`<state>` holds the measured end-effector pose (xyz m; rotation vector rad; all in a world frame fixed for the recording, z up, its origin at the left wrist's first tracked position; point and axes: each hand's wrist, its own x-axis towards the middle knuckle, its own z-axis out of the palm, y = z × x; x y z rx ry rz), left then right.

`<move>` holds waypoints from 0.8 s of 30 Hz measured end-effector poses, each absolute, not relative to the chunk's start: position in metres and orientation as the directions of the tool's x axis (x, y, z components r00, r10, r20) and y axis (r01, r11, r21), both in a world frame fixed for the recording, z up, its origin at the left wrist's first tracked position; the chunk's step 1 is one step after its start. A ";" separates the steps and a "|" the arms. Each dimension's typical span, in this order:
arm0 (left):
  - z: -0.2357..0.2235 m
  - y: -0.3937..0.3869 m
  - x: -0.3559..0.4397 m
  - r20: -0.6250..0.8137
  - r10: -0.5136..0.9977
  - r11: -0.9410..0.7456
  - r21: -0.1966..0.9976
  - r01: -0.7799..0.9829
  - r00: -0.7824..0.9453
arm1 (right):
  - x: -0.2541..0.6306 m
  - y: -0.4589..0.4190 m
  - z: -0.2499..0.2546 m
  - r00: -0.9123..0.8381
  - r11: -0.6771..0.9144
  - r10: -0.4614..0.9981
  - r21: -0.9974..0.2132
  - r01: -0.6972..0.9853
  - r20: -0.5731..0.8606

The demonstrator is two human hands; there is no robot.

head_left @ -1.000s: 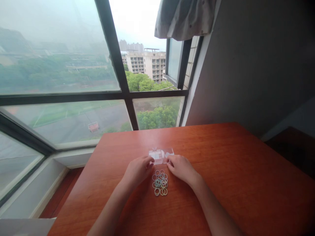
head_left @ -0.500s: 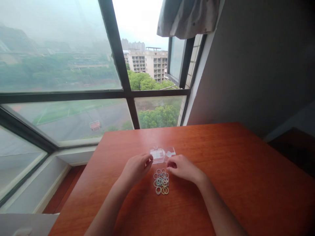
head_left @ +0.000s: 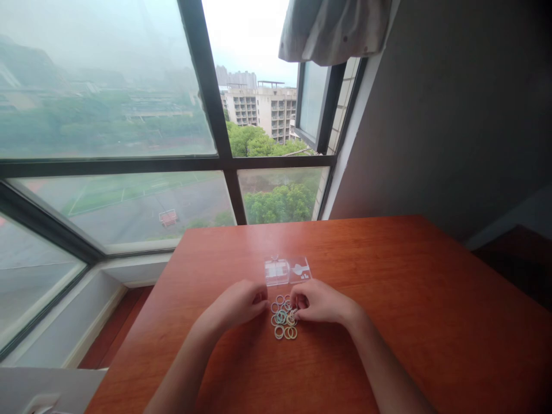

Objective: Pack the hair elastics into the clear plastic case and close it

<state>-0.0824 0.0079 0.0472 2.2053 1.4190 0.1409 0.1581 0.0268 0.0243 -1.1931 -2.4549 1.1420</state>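
Note:
Several small pastel rings, which look like hair ties, lie in a loose cluster on the table. My left hand rests just left of them, fingers curled in toward the thumb; anything inside the curl is hidden. Over the cluster's right edge is my right hand, its bent fingers and thumb somewhat apart, the tips touching or just above the rings and covering some of them. Behind the rings sits a clear plastic box, its clear lid laid open to the right.
The reddish-brown wooden table extends widely to the right. Windows with dark frames stand beyond its far edge, one pane swung outward. A curtain hangs above, next to a grey wall.
Both hands have come back from the plastic box toward me. My right hand has moved down onto the rings, and my left hand is now lower beside them.

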 end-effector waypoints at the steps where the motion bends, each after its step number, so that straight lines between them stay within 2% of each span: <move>1: 0.047 0.008 -0.082 -0.180 0.877 -0.322 0.468 0.823 0.446 | 0.158 0.027 0.024 -0.661 0.380 0.733 -0.711 0.592 -0.159; 12: 0.045 0.008 -0.084 -0.170 0.880 -0.317 0.486 0.814 0.444 | 0.160 0.029 0.021 -0.694 0.377 0.707 -0.758 0.533 -0.136; 15: 0.050 0.008 -0.082 -0.155 0.875 -0.323 0.518 0.792 0.459 | 0.159 0.030 0.023 -0.672 0.354 0.736 -0.796 0.490 -0.086; 17: 0.055 0.008 -0.079 -0.105 0.883 -0.332 0.549 0.767 0.458 | 0.155 0.032 0.025 -0.607 0.354 0.795 -0.809 0.470 -0.005; 20: 0.060 0.010 -0.072 0.046 0.916 -0.347 0.591 0.729 0.399 | 0.147 0.033 0.027 -0.473 0.355 0.873 -0.823 0.444 0.121; 24: 0.055 0.012 -0.063 0.150 0.915 -0.375 0.657 0.654 0.374 | 0.137 0.033 0.026 -0.397 0.320 0.907 -0.846 0.427 0.142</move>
